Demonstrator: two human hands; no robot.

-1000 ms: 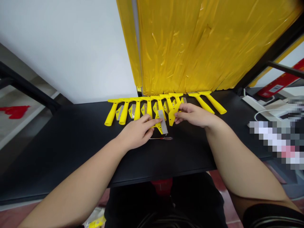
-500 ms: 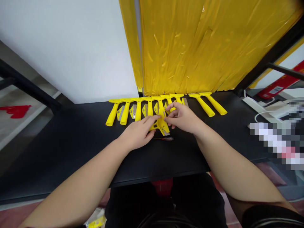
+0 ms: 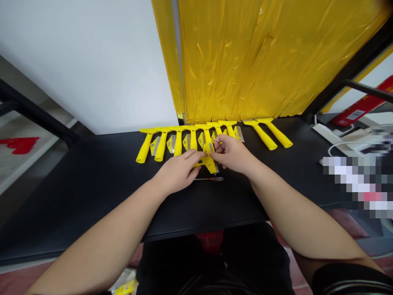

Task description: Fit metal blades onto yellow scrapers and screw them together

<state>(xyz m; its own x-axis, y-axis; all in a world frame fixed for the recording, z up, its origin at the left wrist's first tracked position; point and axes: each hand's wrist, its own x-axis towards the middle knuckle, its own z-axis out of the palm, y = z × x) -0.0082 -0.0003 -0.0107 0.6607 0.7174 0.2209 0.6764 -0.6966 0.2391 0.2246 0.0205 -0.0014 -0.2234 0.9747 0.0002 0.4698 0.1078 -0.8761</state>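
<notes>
My left hand [image 3: 178,174] is closed around a yellow plastic scraper [image 3: 210,166], whose wide head faces right. A thin grey metal blade [image 3: 217,167] shows along the head's right edge. The fingers of my right hand [image 3: 231,153] are curled and pinched at that edge, on the blade; their tips are partly hidden. Just in front of the scraper lies a screwdriver [image 3: 216,179] with a dark reddish clear handle, its shaft pointing at my left hand. Behind my hands stretches a row of yellow scraper handles [image 3: 143,148], with yellow plates bearing grey blades [image 3: 156,146] between them.
Two more yellow handles [image 3: 267,137] lie at the back right of the black table [image 3: 101,184]. Yellow plastic sheeting [image 3: 227,61] and a white panel [image 3: 92,65] rise behind. White items with a cable [image 3: 340,144] sit at right, near a red tube [image 3: 362,107].
The scraper's head has tilted slightly in my hands. My right fingers have shifted a little left, closer against its blade edge. My left hand has barely moved.
</notes>
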